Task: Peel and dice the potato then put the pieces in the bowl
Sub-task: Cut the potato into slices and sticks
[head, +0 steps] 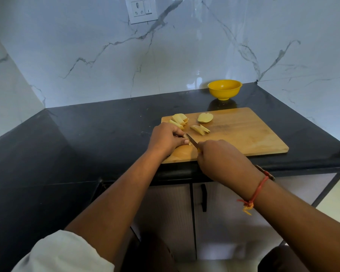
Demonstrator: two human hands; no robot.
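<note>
Right hand [220,160]: nearest, closed round the knife [191,141], blade angled away and leftward. Left hand [166,137]: fingers curled, pinning a mostly hidden potato piece [186,142] against the blade. Bowl [224,89]: well beyond both hands.

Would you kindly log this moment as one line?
stage: dicing; left hand pinches pale potato strip; right hand grips yellow-handled knife; round yellow bowl looks empty

White marble wall [185,46], wall socket [141,9], black counter [86,130], cabinet doors [171,213] below.
</note>
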